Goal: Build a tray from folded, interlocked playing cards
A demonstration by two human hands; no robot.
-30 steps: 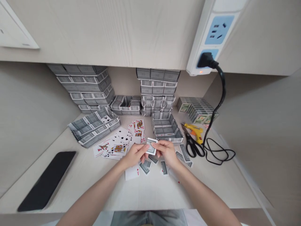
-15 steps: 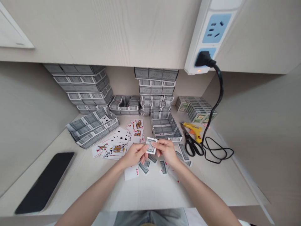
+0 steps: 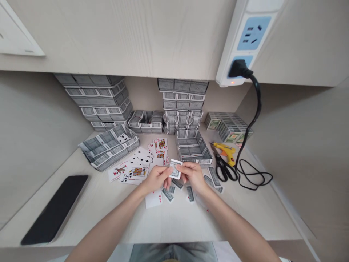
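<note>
Between my two hands is a playing card (image 3: 175,170) with a grey patterned back, face turned away from me. My left hand (image 3: 158,177) pinches its left edge, and the thumb of my right hand (image 3: 192,175) presses on its right side. Below them, small folded card pieces (image 3: 167,195) lie on the desk. A red ace card (image 3: 154,199) rests face up under my left wrist. To the left spreads a pile of face-up cards (image 3: 137,171). Just beyond my right hand stands an open box made of cards (image 3: 193,147).
Another card box (image 3: 110,147) sits at left, with stacked card boxes (image 3: 100,98) behind it and a second stack (image 3: 182,102) at centre. Black scissors (image 3: 225,169), a yellow glue gun (image 3: 227,151) and its cord lie right. A black phone-like slab (image 3: 56,209) lies left. A power strip (image 3: 248,43) hangs above.
The whole view has shifted slightly, so the surroundings appear a little further right. My hands keep the same hold on the card.
</note>
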